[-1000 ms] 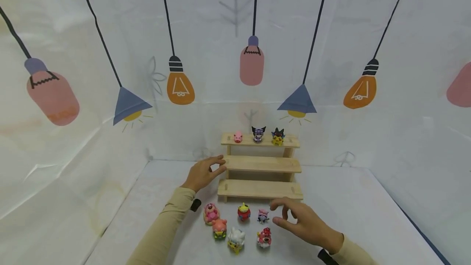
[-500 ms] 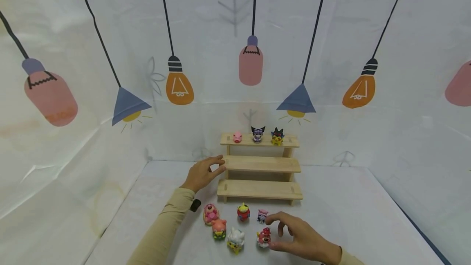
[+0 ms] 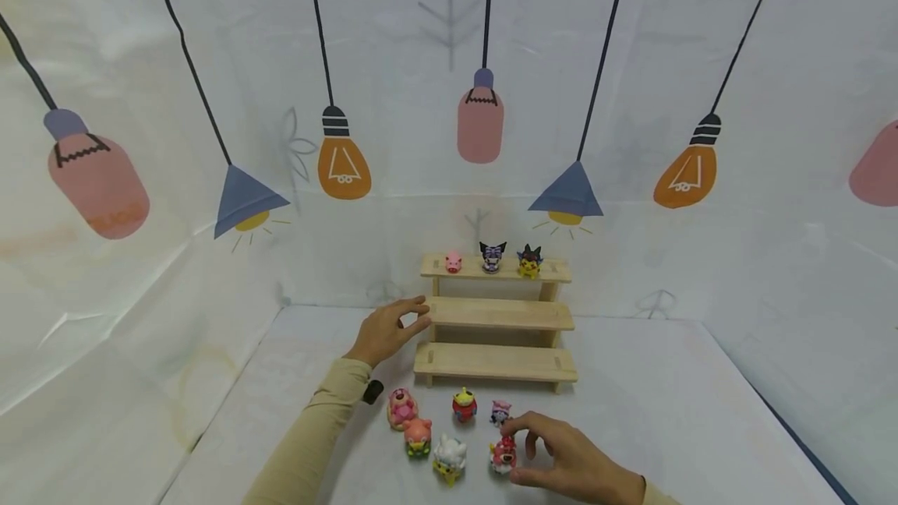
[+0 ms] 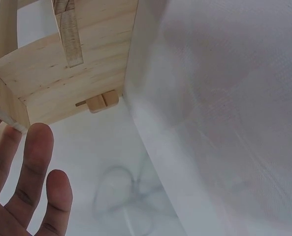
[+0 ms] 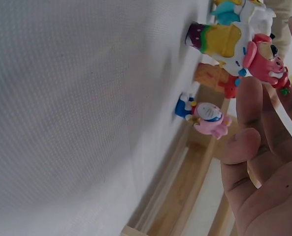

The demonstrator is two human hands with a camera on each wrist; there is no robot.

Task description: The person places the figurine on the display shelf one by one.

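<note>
My left hand (image 3: 386, 331) is at the left end of a three-tier wooden display stand (image 3: 500, 312), by the middle tier. In the left wrist view its fingers (image 4: 37, 147) are fairly straight, touching the stand's end. My right hand (image 3: 571, 458) is at a small red bear figurine (image 3: 503, 455) on the white table, its fingers and thumb spread beside it. The right wrist view shows this bear figurine (image 5: 266, 61) on a yellow-and-white base, just past the fingertips, not gripped. Behind it stands a small pink-hooded figurine (image 3: 500, 412).
Several other figurines stand in front of the stand: a pink one (image 3: 402, 408), an orange-pink one (image 3: 418, 436), a white-and-yellow one (image 3: 450, 457) and a red-and-yellow one (image 3: 464, 404). A pig (image 3: 454, 262), a black-eared figurine (image 3: 493, 256) and a yellow one (image 3: 529, 261) occupy the top tier.
My right hand has moved down and left from beside the pink-hooded figurine to the red bear figurine. The left hand keeps its place at the stand, and the figurines have not moved.
</note>
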